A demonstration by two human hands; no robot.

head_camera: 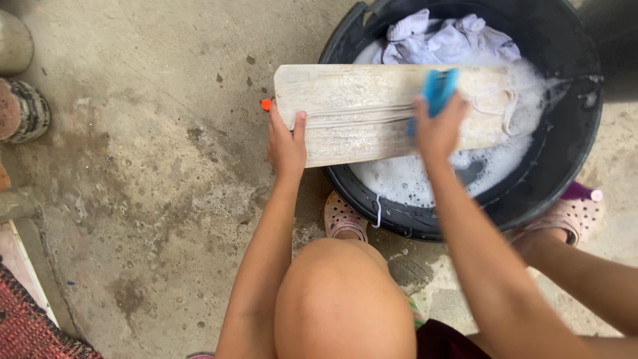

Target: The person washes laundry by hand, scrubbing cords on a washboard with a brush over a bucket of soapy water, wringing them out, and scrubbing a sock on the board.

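Head view — brush [440, 90] in right hand [437, 129]

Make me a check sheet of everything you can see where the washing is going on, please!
Surface: rough grey concrete floor, stained and damp in patches.
Job's things: pale wooden washboard lying across the rim of the black tub; a light cloth stretched along the board; suds in the tub; white laundry heaped at the far side.
Clutter: small orange cap on the floor by the board's end.
Grippers: left hand clamps the board's near end; right hand grips a blue brush on the cloth.
Cables: nothing seen.
Surroundings: pink sandals by the tub; red woven mat at the lower left.
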